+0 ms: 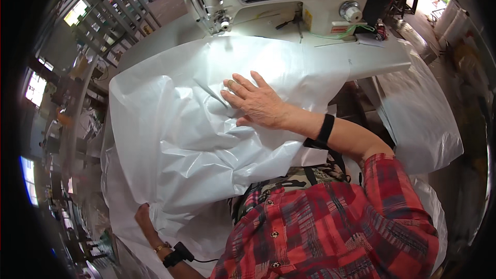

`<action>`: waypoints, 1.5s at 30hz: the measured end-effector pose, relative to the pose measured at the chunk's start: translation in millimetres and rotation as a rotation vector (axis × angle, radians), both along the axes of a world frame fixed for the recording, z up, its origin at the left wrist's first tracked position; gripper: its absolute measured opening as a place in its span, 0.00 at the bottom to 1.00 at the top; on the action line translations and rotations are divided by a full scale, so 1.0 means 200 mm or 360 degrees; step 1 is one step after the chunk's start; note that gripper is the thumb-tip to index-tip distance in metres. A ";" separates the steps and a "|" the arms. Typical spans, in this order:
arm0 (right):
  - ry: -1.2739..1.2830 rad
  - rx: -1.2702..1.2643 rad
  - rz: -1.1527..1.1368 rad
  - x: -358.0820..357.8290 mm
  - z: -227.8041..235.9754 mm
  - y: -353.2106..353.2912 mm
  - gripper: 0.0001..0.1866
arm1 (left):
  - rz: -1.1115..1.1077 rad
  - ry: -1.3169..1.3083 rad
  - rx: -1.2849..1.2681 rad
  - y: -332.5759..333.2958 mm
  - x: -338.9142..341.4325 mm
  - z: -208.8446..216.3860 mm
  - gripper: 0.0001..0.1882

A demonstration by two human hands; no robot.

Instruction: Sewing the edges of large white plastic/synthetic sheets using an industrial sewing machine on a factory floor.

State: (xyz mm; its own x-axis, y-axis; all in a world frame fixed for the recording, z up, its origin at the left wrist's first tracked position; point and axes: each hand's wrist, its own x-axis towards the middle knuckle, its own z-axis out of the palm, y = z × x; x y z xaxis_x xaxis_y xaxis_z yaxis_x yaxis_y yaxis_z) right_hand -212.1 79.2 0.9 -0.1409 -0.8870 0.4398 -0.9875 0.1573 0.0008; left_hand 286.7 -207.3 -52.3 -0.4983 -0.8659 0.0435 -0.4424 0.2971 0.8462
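Observation:
A large white plastic sheet (201, 150), glossy and creased, spreads over the sewing table and hangs toward my lap. My right hand (258, 102) lies palm down on it with fingers spread, holding nothing. At the sheet's lower left edge is my left hand (143, 216); its fingers are hidden at the plastic, so their grip does not show. Beyond the sheet stands a white sewing machine (268, 0) with a lit blue display. The sheet's far edge reaches just below the machine's needle end (223, 25).
More white plastic sheeting (418, 108) hangs off the table's right side. A dark small tool (284, 24) and a green cord (351, 32) lie by the machine. Grey metal racks (116, 15) stand at the far left. The table's front right corner (405, 66) juts out.

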 end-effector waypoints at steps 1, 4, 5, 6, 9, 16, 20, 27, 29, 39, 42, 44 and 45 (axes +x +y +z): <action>-0.0014 0.0000 0.0017 0.02 0.01 -0.04 0.45 | 0.0004 -0.0159 -0.0381 0.00 0.08 0.04 0.14; -0.0034 -0.0083 0.0001 0.07 0.01 -0.15 0.44 | 0.0221 -0.0565 -0.0738 -0.11 0.67 0.23 0.19; -0.0055 -0.0077 -0.0010 0.08 0.00 -0.18 0.44 | 0.0457 -0.0341 -0.0789 -0.09 0.77 0.29 0.18; -0.0032 -0.0077 -0.0051 0.10 0.00 -0.22 0.43 | 0.0450 -0.0405 -0.0819 -0.07 0.87 0.47 0.19; -0.0063 -0.0130 -0.0036 0.17 -0.02 -0.36 0.42 | 0.0579 -0.0403 -0.1152 -0.05 1.25 0.79 0.17; -0.0034 -0.0175 -0.0062 0.34 -0.03 -0.74 0.39 | -0.0517 -0.0229 -0.1535 0.24 0.25 1.25 0.13; -0.0232 0.0024 0.0080 0.32 0.04 -0.78 0.37 | -0.1202 -0.0106 -0.1739 0.51 -0.75 1.49 0.11; -0.1152 -0.0687 0.0907 0.08 0.23 -0.30 0.12 | -0.1438 0.0688 -0.1057 0.78 -1.94 1.12 0.12; -0.1082 -0.0140 0.0416 -0.05 0.28 -0.13 0.12 | -0.1419 0.0869 -0.0867 0.77 -2.15 0.93 0.13; -0.0596 0.0014 0.0514 -0.13 0.18 -0.05 0.11 | -0.1160 0.0412 -0.0350 0.43 -2.35 0.45 0.17; -0.0845 -0.0091 0.0400 -0.32 0.20 -0.09 0.08 | -0.1138 0.0351 0.0037 0.40 -2.28 0.45 0.14; -0.0551 -0.0225 0.0111 -0.36 0.17 -0.15 0.11 | -0.1170 0.0350 0.0144 0.39 -2.25 0.46 0.13; -0.0458 -0.0290 -0.0062 -0.36 0.16 -0.17 0.14 | -0.1230 0.0347 0.0243 0.39 -2.24 0.46 0.11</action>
State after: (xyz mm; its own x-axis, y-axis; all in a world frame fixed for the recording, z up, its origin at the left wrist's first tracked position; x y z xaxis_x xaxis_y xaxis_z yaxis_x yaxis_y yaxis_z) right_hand -284.3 45.1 32.3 -0.3147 -0.7888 0.5280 -0.9364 0.1670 -0.3087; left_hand -162.2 -128.9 40.4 -0.9510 -0.2856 0.1180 0.0196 0.3253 0.9454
